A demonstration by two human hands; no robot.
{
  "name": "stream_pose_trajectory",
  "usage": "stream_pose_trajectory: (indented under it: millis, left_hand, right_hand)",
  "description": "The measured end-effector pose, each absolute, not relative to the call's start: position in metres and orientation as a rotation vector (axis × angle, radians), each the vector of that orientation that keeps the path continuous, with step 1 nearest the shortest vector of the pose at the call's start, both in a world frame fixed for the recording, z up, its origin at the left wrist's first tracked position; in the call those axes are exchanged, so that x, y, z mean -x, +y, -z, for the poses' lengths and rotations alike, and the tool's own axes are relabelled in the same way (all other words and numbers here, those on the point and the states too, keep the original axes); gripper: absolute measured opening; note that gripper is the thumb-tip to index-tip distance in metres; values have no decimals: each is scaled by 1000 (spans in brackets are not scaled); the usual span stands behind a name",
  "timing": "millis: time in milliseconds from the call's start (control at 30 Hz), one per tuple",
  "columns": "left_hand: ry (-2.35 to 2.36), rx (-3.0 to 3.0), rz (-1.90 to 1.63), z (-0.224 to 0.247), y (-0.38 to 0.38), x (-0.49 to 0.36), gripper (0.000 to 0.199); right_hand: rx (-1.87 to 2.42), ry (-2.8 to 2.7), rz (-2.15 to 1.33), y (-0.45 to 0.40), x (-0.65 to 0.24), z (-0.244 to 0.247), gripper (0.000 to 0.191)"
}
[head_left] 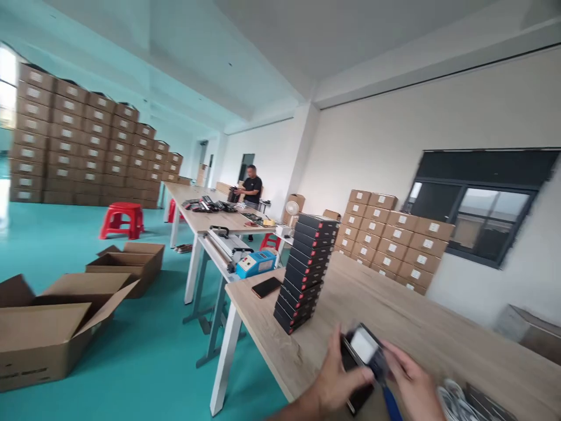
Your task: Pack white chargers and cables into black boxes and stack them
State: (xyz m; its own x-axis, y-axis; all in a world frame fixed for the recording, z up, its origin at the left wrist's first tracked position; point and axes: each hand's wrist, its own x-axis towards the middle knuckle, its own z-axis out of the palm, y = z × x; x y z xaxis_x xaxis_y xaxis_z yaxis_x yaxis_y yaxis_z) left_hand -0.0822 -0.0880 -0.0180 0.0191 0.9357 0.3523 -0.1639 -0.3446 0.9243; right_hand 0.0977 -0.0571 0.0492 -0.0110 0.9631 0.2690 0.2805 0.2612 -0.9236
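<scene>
Low in the view, my left hand is closed round a small black box, thumb across its front. Beside it, my right hand pinches a blurred dark item in clear wrapping against the box. A white patch shows at the box's upper end. Something blue hangs below the right fingers. A tall stack of black boxes with red marks stands on the wooden table beyond my hands.
A phone lies left of the stack. White cables lie at lower right. A blue machine adjoins the table. Open cartons and a red stool stand on the floor. A person stands at the far table.
</scene>
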Motion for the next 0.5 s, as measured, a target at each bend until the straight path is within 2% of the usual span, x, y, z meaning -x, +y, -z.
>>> stream_pose_trajectory:
  millis: [133, 267, 333, 500]
  left_hand:
    - [1001, -1127, -1539, -10, -66, 84, 82]
    - [1049, -1108, -1427, -22, -37, 92, 43]
    - [1098, -1109, -1441, -17, -32, 94, 37]
    - [1129, -1176, -1690, 1, -44, 87, 46]
  right_hand:
    - [1082, -1594, -892, -44, -80, -59, 66]
    - [1043, -1587, -921, -37, -72, -58, 66]
    - [1006, -1541, -867, -38, -74, -51, 65]
    - [912, -1500, -748, -57, -80, -22, 48]
